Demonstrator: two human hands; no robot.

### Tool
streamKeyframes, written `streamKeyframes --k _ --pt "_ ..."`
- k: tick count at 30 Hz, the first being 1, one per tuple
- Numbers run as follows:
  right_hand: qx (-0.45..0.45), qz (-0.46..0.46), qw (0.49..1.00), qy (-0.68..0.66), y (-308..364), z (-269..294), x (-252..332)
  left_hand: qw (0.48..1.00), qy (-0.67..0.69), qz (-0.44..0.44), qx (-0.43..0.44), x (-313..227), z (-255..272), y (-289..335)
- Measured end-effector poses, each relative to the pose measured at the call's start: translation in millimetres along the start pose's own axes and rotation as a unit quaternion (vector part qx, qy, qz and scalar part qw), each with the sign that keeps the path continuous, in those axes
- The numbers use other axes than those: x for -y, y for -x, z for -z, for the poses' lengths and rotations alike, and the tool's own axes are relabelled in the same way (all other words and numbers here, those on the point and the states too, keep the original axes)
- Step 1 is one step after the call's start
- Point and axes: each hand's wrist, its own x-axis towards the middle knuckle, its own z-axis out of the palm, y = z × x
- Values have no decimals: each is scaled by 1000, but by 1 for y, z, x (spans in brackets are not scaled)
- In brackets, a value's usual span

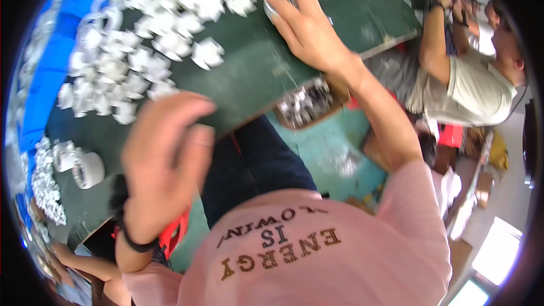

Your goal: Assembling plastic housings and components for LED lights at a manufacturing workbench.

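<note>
My left hand is over the near edge of the dark green table, smeared by motion. Its thumb and fingers are apart, and nothing shows between them. Farther off, my right hand rests on the tabletop with its fingers curled round a small shiny grey piece, mostly covered, whose kind I cannot make out. Beside those fingertips spreads a big pile of small white plastic-looking parts. One white part lies at the pile's near edge, between my two hands.
An open cardboard box of metallic-looking pieces sits just below the table edge. White tape rolls stand at the left. Blue sheeting runs along the far left side. Another person works at the right.
</note>
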Motion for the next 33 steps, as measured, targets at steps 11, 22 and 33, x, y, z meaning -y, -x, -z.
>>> streamKeyframes --k 11,22,33 --pt "109 -255 738 -615 -5 24 147 592 754 284 21 12 -49 24" --pt "61 -36 997 24 -171 -91 72 702 641 215 -226 44 24 75" --pt "210 -77 957 -184 -173 -57 91 724 584 257 -260 47 37 77"
